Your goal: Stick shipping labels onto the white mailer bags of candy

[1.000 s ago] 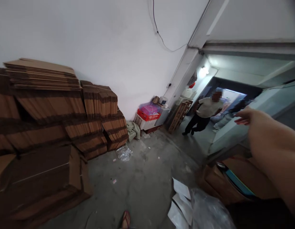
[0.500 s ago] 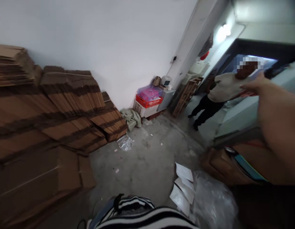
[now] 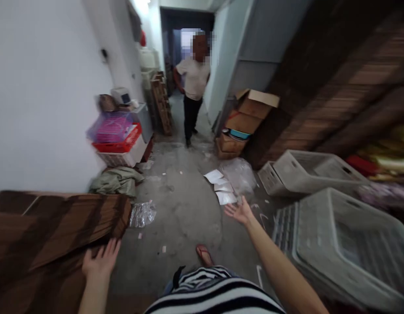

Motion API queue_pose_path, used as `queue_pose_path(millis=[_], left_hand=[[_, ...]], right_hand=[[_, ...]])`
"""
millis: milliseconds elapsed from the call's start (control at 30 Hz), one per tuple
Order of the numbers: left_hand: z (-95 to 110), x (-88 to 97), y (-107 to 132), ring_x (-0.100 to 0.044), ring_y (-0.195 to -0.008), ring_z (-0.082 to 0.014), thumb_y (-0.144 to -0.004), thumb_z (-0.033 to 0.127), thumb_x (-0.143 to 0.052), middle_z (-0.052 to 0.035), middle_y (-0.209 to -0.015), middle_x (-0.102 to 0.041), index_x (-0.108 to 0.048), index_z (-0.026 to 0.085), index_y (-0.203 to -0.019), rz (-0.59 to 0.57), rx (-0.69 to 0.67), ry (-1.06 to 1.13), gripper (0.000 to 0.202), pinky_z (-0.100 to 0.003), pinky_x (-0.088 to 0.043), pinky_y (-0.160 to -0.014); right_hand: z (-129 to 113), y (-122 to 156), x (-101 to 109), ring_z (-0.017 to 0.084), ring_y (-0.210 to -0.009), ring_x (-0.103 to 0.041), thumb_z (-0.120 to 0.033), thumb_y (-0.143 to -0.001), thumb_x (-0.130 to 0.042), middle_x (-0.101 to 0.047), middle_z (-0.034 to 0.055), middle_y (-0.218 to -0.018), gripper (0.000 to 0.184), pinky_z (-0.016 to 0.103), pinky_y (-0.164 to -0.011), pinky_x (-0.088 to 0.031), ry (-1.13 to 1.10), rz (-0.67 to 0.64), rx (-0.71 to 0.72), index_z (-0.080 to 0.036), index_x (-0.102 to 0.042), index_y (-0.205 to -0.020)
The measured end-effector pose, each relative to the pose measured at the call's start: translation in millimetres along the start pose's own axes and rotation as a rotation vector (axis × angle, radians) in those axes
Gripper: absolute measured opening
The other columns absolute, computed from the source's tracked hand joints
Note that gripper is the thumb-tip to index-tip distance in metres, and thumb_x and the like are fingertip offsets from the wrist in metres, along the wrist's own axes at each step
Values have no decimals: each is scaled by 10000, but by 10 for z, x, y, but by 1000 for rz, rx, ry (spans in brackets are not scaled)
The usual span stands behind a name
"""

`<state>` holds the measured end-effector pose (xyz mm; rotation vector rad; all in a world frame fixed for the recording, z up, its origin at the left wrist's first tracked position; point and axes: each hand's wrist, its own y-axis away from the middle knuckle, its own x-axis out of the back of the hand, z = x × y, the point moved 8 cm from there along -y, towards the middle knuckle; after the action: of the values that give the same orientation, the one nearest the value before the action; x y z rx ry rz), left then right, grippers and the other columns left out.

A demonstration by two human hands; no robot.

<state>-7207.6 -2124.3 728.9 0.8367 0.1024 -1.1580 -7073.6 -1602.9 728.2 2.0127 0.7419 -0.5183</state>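
My left hand [image 3: 101, 258] is stretched out with fingers spread and nothing in it. It appears in front of the bundled flat cardboard [image 3: 71, 235] at the left; whether it touches that stack I cannot tell. To the right, my right hand [image 3: 240, 211] is held out palm up, fingers apart and bare. In view it lies nearest to the white sheets [image 3: 224, 186] on the floor, beside a heap of clear plastic film [image 3: 239, 174]. My sandalled foot [image 3: 204, 254] shows below, under my striped shirt.
A person [image 3: 193, 83] stands in the passage ahead. Grey plastic crates [image 3: 352, 244] stand at the right, near opened cardboard boxes [image 3: 248, 115]. At the left are a red crate [image 3: 118, 145], a green cloth [image 3: 115, 183] and crumpled clear plastic [image 3: 143, 213] on the concrete floor.
My view has turned right, toward the passage. My right arm has come down from its raised reach, and my left hand has come into view. The person's arms now hang closer to the waist.
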Motion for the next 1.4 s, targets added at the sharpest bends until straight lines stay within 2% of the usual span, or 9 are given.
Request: queue_pose_path(millis=[67,167,267,367,500,933,1200,1300,1400], left_hand=[[170,-1078,59,-385,-1339,-206,-854,507,-207,-196,-1533,-232,-17,74,-1453,-297,-31,132,763,-445,-360,-1067],[-155,-2669,981,-403,-1325,-269,-846,644,-184,-187,-1508,-304,-155,96,-1449,-858,61,315,815,-510,-312,-1092],[-1098,-3354,2349,-313,-1380,-243,-863,639,-215,-122,-1522,-306,-240,167,-1455,-1309,423,255,758,-480,-181,-1155],[-2076,-3135,3276,-268,-1398,-278,-812,726,-187,-140,-1531,-275,-135,178,-1491,-1497,843,47,874,-509,-99,-1156],[-2744,-2834,3684,-241,-1407,-288,-794,744,-109,-160,-1560,-170,4,144,-1495,-1591,1035,-34,929,-491,-63,-1152],[-3495,-2761,5582,-229,-1400,-350,-702,840,-161,-194,-1554,-163,-14,238,-1488,-1805,1171,-176,1000,-617,-37,-1101],[-4155,-2718,6411,-364,-1350,-267,-828,684,-320,-82,-1547,-247,-138,403,-1460,-1695,884,-156,715,-467,-200,-1134],[-4419,-2465,6826,-333,-1370,-229,-862,632,-311,-51,-1535,-289,-175,397,-1460,-1775,874,-152,657,-416,-167,-1156],[-4711,-1998,7283,-300,-1387,-241,-828,664,-359,-76,-1520,-319,-127,346,-1482,-1840,1075,-186,764,-415,-166,-1164]], right_hand=[[451,200,422,253,-1167,-547,-586,-921,-322,-264,210,-1481,749,550,-786,-485,-135,24,-45,-320,123,-1461],[708,577,420,258,-1219,-502,-717,-863,-268,-339,178,-1453,823,581,-843,-450,-327,-123,-17,-299,94,-1472],[533,1038,73,258,-1186,-528,-783,-823,-212,-441,148,-1393,838,587,-917,-410,-426,-307,67,-282,-88,-1483],[197,1530,-116,240,-1162,-546,-763,-843,-197,-536,116,-1310,777,538,-1006,-374,-467,-418,160,-250,-357,-1404],[-99,2074,168,226,-1168,-545,-733,-867,-208,-596,102,-1234,735,495,-1042,-369,-505,-430,268,-217,-497,-1305],[-912,3474,1615,184,-1189,-526,-717,-883,-211,-595,83,-1241,740,392,-1019,-422,-643,-586,544,-165,-482,-1295],[-1175,4227,2701,197,-1174,-530,-789,-823,-208,-488,70,-1376,818,431,-1041,-382,-666,-668,709,-213,-411,-1368],[-1183,4442,3229,214,-1187,-522,-790,-821,-220,-452,73,-1409,826,450,-1020,-400,-727,-598,771,-210,-388,-1383],[-1155,4663,3751,132,-1086,-583,-695,-893,-251,-546,67,-1316,713,319,-971,-452,-853,-553,852,-195,-395,-1381]])
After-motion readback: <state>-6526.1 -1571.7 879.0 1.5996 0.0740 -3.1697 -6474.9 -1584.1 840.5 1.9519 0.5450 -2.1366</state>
